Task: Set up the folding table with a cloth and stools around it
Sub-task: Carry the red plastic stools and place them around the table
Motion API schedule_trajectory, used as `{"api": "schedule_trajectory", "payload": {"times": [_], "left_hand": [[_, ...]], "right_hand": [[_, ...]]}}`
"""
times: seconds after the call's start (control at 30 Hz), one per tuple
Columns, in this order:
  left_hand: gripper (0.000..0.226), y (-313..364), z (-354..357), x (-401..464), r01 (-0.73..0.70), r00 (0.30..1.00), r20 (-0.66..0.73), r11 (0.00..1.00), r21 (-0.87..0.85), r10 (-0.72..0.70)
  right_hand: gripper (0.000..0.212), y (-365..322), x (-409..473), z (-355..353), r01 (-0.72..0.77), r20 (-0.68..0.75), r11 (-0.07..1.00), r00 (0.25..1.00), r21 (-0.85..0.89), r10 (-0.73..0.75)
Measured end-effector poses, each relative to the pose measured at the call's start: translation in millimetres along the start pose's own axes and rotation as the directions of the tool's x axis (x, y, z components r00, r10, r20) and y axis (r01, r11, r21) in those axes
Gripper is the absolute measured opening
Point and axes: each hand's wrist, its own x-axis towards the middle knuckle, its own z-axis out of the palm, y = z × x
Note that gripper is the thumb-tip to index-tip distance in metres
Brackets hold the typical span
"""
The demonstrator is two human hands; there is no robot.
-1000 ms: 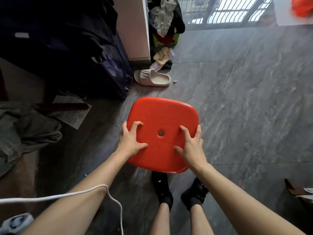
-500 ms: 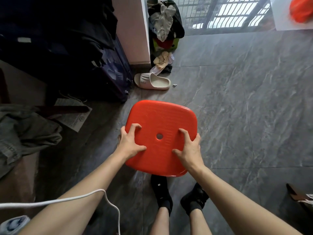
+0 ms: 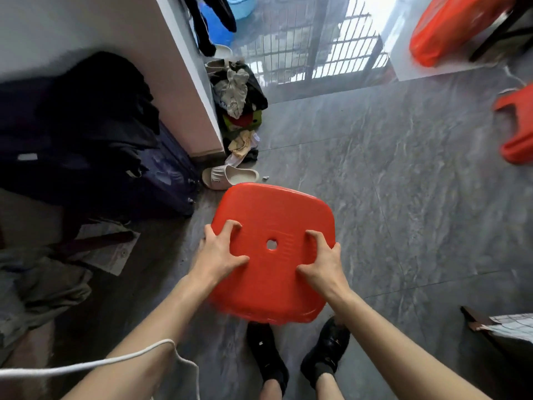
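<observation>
While bare grey tiled floor (image 3: 403,197) spreads open ahead and rightward, a dark suitcase (image 3: 161,180) and a wall edge crowd the left. The red stool (image 3: 274,209) is held above the feet; the left hand (image 3: 219,255) and right hand (image 3: 323,264) grip its side edges, fingers curled on the seat. A beige slipper (image 3: 230,176) lies just beyond it.

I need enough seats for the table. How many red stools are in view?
2 for sure: one red stool gripped by both hands, left hand and right hand, and another stool on the floor at far right. A red object at top right is unclear.
</observation>
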Motion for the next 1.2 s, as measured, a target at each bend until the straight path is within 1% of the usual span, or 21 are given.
{"api": "schedule_trajectory", "payload": {"times": [0.1, 0.23, 0.37, 0.47, 0.57, 0.63, 0.73, 0.83, 0.97, 1.2], "left_hand": [[0.066, 40, -20, -20, -0.037, 0.999, 0.008, 0.997, 0.067, 0.037], [0.067, 124, -54, -59, -0.132, 0.990, -0.031, 0.986, 0.104, 0.136], [0.069, 205, -81, -90, -0.231, 0.971, -0.043, 0.968, 0.099, 0.236], [0.070, 264, -95, -115, -0.284, 0.955, -0.051, 0.949, 0.135, 0.293], [0.072, 320, -103, -136, -0.363, 0.925, -0.053, 0.918, 0.161, 0.375], [0.073, 355, -109, -149, -0.421, 0.902, -0.030, 0.892, 0.167, 0.431], [0.074, 408, -116, -166, -0.509, 0.855, 0.020, 0.830, 0.226, 0.519], [0.077, 460, -117, -177, -0.562, 0.818, 0.043, 0.778, 0.281, 0.574], [0.081, 516, -101, -181, -0.638, 0.759, 0.094, 0.707, 0.306, 0.644], [0.081, 592, -74, -173, -0.712, 0.691, 0.184, 0.613, 0.342, 0.699]], "right_hand": [[0.073, -10, -22, -44, 0.028, -0.019, 1.000, 0.999, 0.007, -0.028], [0.076, -27, -64, -125, 0.066, -0.115, 0.997, 0.992, 0.049, -0.060], [0.080, -38, -97, -199, 0.071, -0.227, 0.994, 0.973, 0.081, -0.051], [0.080, -42, -120, -256, 0.068, -0.288, 0.995, 0.957, 0.079, -0.043], [0.081, -42, -140, -311, 0.059, -0.354, 0.995, 0.935, 0.079, -0.027], [0.082, -39, -151, -346, 0.057, -0.386, 0.995, 0.922, 0.084, -0.020], [0.083, -33, -161, -403, 0.039, -0.402, 0.994, 0.915, 0.107, 0.008], [0.086, -23, -165, -454, 0.025, -0.421, 0.993, 0.907, 0.115, 0.026], [0.088, -1, -172, -501, 0.001, -0.448, 0.991, 0.892, 0.136, 0.061], [0.091, 42, -163, -544, -0.034, -0.517, 0.977, 0.844, 0.211, 0.141]]}}
